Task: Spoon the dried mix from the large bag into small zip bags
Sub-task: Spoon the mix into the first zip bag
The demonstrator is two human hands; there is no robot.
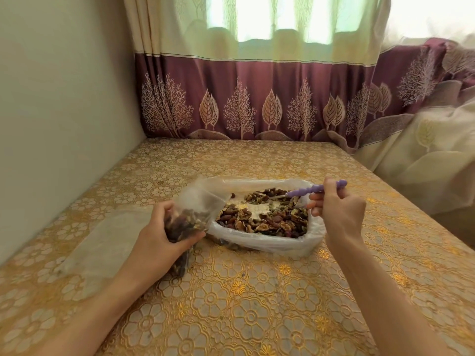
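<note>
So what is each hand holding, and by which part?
The left hand grips the small zip bag around its filled lower part; the right hand pinches the purple spoon partway along its handle.

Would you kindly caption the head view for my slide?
Left hand holds a small bag; right hand dips a purple spoon into the large bag.

spoon (305,192) bowl buried in mix, small zip bag (189,222) btm behind left hand (159,235) — blurred

Open tabletop (257,291) across the lower middle of the frame and behind the large bag (270,240). Blocked upper left by the wall (64,111). Closed off at top and right by curtains (257,104).
</note>
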